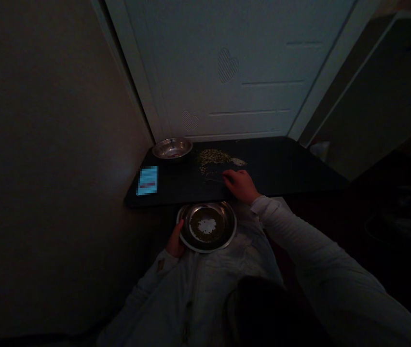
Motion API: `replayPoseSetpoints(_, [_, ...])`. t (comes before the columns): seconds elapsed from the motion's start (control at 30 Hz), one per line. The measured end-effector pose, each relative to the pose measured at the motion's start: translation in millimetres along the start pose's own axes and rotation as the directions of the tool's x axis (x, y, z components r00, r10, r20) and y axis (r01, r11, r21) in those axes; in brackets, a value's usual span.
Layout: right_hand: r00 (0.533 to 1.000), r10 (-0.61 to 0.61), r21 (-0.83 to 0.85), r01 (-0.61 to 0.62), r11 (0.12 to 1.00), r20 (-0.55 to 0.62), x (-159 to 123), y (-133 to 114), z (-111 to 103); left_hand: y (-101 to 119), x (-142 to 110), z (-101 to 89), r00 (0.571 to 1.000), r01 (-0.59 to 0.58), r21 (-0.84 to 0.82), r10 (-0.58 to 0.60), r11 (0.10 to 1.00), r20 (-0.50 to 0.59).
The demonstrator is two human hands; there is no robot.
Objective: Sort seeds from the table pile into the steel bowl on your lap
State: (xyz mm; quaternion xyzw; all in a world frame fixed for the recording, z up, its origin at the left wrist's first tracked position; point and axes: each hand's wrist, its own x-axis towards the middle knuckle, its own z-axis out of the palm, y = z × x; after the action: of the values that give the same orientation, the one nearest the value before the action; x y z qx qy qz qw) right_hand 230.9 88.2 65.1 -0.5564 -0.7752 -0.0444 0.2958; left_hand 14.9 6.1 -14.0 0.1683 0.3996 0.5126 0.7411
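Note:
My left hand grips the left rim of a shiny metal bowl, held in my lap just below the table edge. Small green grains, perhaps mung beans, lie in a ring on its bottom around a bare bright patch. Over the dark table, my right hand has its fingers bent and drawn together; anything between the fingertips is too small to make out. Just beyond it lies a spread pile of mixed green and pale grains, with a smaller pale heap at its right.
A second metal bowl stands at the table's back left. Near the left edge is a lit, pixelated screen. The dark table meets a white door behind and a wall on the left. The room is dim.

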Motion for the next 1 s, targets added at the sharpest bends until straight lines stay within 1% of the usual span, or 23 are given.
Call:
replayPoseSetpoints(0.1, [1.0,0.012,0.008,-0.012,1.0,-0.014,-1,1,-2,0,1,0.0,1.0,-0.008,0.007,0.009,1.0,-0.027])
replayPoseSetpoints(0.23, [1.0,-0.015,0.015,0.015,1.0,-0.004,-3,-3,-2,1,1,0.3,0.998,0.029,-0.009,-0.029,1.0,-0.048])
replayPoseSetpoints(0.37, [0.999,-0.035,0.012,0.034,0.999,0.021,-3,-6,2,2,-1,2.3,0.998,0.045,-0.014,-0.046,0.999,-0.035])
replayPoseSetpoints(0.5, [1.0,0.01,-0.006,-0.01,1.0,0.016,1,-3,5,3,-3,4.9,0.998,0.009,-0.004,-0.009,1.0,-0.055])
replayPoseSetpoints(0.63, [0.998,0.061,0.022,-0.06,0.998,-0.024,2,3,2,3,-3,4.1,0.999,-0.004,0.009,0.004,1.0,-0.052])
replayPoseSetpoints(0.73, [0.99,0.123,0.141,-0.113,0.983,-0.065,4,10,-2,2,-1,1.3,0.998,0.002,0.027,0.0,1.0,-0.057])
replayPoseSetpoints(0.8, [0.976,0.203,0.281,-0.173,0.944,-0.083,7,14,-2,1,0,-0.8,0.999,-0.008,0.031,0.01,0.999,-0.051])
replayPoseSetpoints(0.83, [0.964,0.252,0.357,-0.208,0.911,-0.081,9,16,-1,0,1,-1.6,0.999,-0.01,0.032,0.011,0.999,-0.047])
replayPoseSetpoints(0.9, [0.939,0.34,0.489,-0.278,0.827,-0.041,15,18,2,-1,2,-2.8,0.999,-0.009,0.034,0.011,0.999,-0.044])
replayPoseSetpoints(0.93, [0.932,0.364,0.533,-0.306,0.789,-0.004,18,18,4,-1,2,-3.0,0.999,-0.008,0.032,0.009,0.999,-0.046])
replayPoseSetpoints(1.0, [0.932,0.356,0.563,-0.334,0.756,0.075,22,16,8,-1,1,-2.6,0.999,-0.012,0.018,0.013,1.0,-0.041])
